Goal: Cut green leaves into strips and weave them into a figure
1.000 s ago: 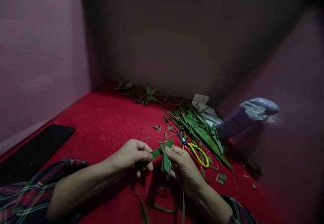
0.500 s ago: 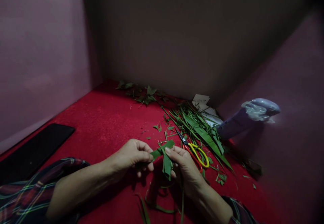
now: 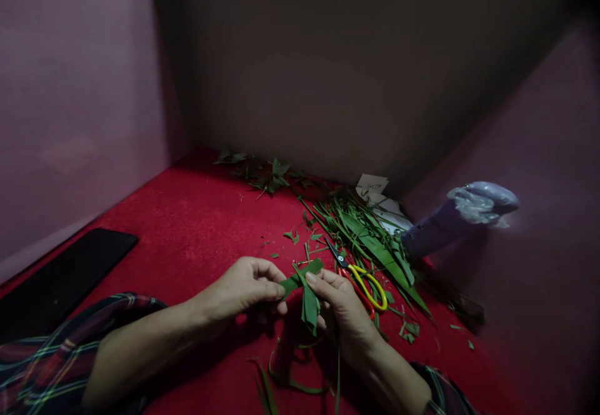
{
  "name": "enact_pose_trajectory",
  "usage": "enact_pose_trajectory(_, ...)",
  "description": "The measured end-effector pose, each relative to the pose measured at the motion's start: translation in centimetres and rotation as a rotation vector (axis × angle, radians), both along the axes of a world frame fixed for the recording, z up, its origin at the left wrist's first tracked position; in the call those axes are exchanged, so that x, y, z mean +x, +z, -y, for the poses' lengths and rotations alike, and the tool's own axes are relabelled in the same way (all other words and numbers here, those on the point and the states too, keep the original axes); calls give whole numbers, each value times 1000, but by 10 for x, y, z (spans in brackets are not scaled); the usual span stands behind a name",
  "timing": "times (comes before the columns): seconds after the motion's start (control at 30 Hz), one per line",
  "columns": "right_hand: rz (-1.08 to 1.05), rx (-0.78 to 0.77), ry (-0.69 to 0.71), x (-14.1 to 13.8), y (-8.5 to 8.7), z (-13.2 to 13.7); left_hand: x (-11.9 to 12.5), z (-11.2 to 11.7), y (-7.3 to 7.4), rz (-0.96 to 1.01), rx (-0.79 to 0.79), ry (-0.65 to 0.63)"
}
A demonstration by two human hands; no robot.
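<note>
A folded green leaf strip (image 3: 309, 305) is held between both hands above the red surface, its pieces crossing one another. My left hand (image 3: 250, 287) pinches the strip's left end between thumb and fingers. With thumb on top, my right hand (image 3: 344, 305) grips the crossing from the right; its lower fingers are partly hidden behind the leaf. Long thin strips (image 3: 300, 387) hang or lie below the hands. Just beyond my right hand lie scissors (image 3: 359, 277) with one yellow and one red handle, blades pointing away to the left.
A pile of long green leaves (image 3: 370, 240) lies to the right, with white paper (image 3: 387, 209) behind it. Leaf scraps (image 3: 274, 177) lie along the back wall. A purple container (image 3: 435, 230) topped with clear plastic stands at right. At left rests a flat black object (image 3: 70, 277).
My left hand's fingers have shifted slightly, and its lower fingers are tucked in more. My right hand and the leaf strip stay nearly still.
</note>
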State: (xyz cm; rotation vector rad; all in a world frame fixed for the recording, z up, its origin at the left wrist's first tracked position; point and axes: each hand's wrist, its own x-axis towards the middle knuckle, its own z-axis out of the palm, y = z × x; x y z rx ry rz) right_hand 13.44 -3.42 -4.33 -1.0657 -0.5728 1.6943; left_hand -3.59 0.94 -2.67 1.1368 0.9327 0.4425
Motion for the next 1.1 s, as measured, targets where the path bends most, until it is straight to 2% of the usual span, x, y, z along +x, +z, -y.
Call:
enact_pose_trajectory(0.13,14,-3,8,-1,2,1,0,0,0,41,14,19)
enact_pose_trajectory(0.43,84,-9,-8,-1,-4,-2,2,0,2,-22,-10,63)
enact_pose_trajectory(0.8,76,156,55,-4,-12,1,3,0,-4,58,-44,157)
enact_pose_trajectory(1.1,111,223,59,-11,-8,5,4,2,-6,67,-39,146)
